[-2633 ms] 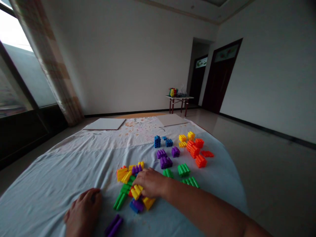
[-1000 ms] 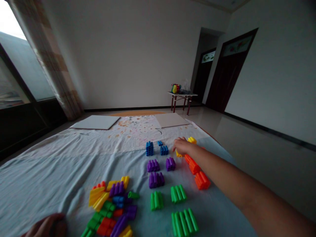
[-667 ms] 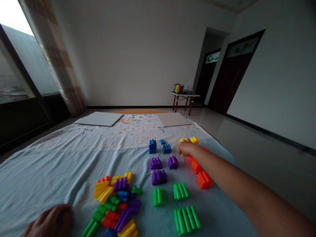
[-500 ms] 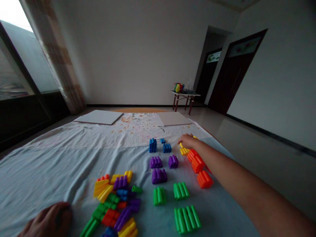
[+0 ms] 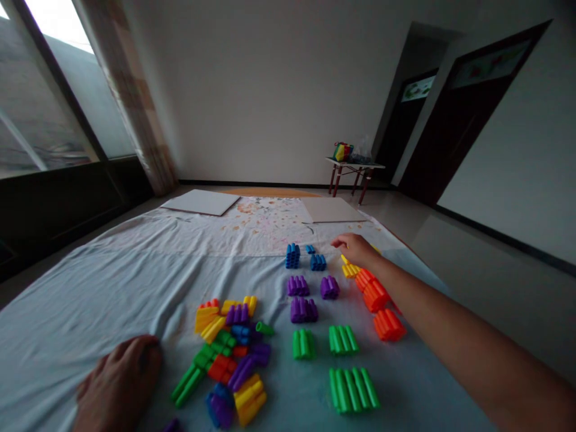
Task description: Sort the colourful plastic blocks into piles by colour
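Note:
My left hand [image 5: 119, 381] rests palm down on the light blue cloth, nothing visible in it, its fingers loosely bent. To its right lies a mixed pile of plastic tube blocks, among them green blocks [image 5: 204, 354], a red block [image 5: 222, 368] and a yellow block [image 5: 249, 399]. My right hand [image 5: 353, 247] is stretched out at the far right, just above and behind the yellow blocks [image 5: 351, 270]. Its fingers are bent and slightly apart, and I see no block in them. Beneath the forearm sit orange blocks [image 5: 375, 295], partly covered by it.
Blocks stand grouped by colour: blue [image 5: 292, 256], purple [image 5: 303, 310] and green [image 5: 353, 390]. Two flat boards, a white one [image 5: 202, 202] and a beige one [image 5: 333, 210], lie at the cloth's far end. A small table [image 5: 355, 163] with bags stands beyond.
My right hand has come off the yellow blocks and sits a little behind them. My left hand has moved forward and further into view. The camera view has shifted slightly.

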### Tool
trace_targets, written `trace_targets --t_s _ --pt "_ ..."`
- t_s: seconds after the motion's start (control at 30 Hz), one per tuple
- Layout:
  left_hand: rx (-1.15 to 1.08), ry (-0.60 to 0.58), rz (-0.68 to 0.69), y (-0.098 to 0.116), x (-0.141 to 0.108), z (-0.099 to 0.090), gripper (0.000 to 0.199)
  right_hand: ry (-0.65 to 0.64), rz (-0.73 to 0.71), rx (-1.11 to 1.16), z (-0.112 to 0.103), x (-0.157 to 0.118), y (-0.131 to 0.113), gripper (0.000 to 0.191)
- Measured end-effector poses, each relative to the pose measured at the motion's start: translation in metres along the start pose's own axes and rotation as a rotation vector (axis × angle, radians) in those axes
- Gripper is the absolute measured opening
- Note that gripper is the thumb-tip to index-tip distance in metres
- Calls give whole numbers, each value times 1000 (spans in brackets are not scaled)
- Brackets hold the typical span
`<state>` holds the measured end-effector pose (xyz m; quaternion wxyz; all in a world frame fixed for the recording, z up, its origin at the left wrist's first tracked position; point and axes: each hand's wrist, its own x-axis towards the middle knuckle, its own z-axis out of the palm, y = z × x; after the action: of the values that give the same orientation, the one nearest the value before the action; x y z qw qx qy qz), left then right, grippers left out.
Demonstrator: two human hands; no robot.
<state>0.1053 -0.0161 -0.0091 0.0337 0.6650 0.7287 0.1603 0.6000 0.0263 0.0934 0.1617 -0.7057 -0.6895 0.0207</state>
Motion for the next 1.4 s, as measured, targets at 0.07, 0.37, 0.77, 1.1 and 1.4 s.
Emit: trace_targets --t_s 0.07,0.37,0.77,1.1,1.4 --pt "52 -15 -18 11 -4 -8 43 22 -91 99 4 -10 -17 38" --pt "37 -19 -5 19 -11 -15 40 -163 -446 291 35 -54 -150 32" --pt "-77 -4 11 15 -15 -21 35 -338 -321 245 99 -61 -242 48" --pt "-111 12 20 14 -17 -21 33 -239 -471 324 91 -111 -212 35" --pt "-125 10 28 13 -17 -21 34 249 -374 484 84 -139 -216 14"
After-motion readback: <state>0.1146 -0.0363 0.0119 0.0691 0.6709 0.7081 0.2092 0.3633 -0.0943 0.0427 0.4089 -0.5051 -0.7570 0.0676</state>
